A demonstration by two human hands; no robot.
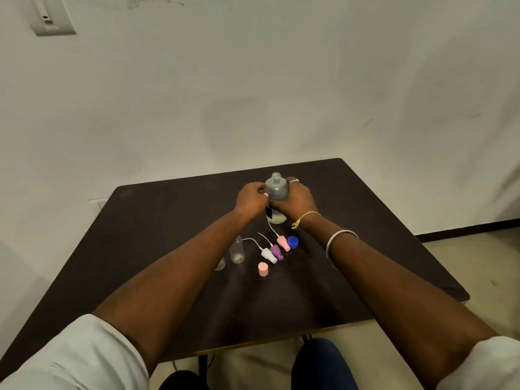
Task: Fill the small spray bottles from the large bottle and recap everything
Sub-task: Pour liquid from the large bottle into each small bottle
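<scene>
The large clear bottle (277, 190) stands upright near the table's far edge, uncapped, its threaded neck bare and pale liquid low inside. My right hand (297, 199) grips its body. My left hand (251, 199) is curled against the bottle's left side, touching it; what it holds is hidden. Nearer me lie three spray heads with dip tubes: white (268, 255), purple (277, 252) and pink (282, 243). A blue cap (293, 242) and a pink cap (263, 268) stand beside them. Two small clear bottles (236, 250) (220, 264) stand open by my left forearm.
The dark table (157, 220) stands against a white wall, with its front edge close to my knees. A wall switch plate (50, 15) is at the upper left. Pale floor shows to the right of the table.
</scene>
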